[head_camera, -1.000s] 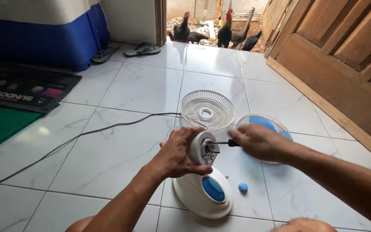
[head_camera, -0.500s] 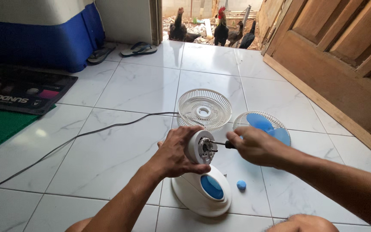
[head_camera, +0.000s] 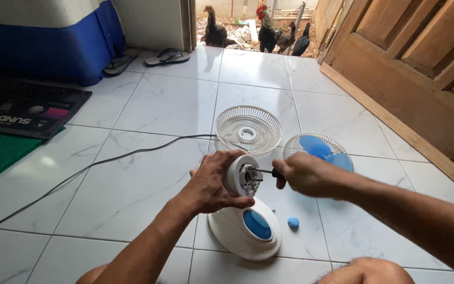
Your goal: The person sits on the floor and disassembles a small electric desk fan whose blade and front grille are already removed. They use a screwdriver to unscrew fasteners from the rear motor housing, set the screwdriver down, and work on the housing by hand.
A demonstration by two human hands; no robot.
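Already stripped: front grille (head_camera: 248, 130) and blue blade (head_camera: 319, 150) lie on floor. Left hand (head_camera: 214, 184) grips motor housing (head_camera: 237, 176); right hand (head_camera: 300, 173) clenches screwdriver (head_camera: 265, 171) on a screw, housing not yet opened.

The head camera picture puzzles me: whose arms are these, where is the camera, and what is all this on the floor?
There is no machine here. The camera sits on a person's head and looks down, so the two bare arms are that person's own. The left hand grips the white round motor housing of a small table fan, which stands on its white base with a blue oval panel. The right hand holds a screwdriver with its tip at the motor's open face. On the white tiled floor lie a white fan grille, a second grille holding the blue blades, a small blue cap and a grey power cord. Chickens stand at the open doorway.
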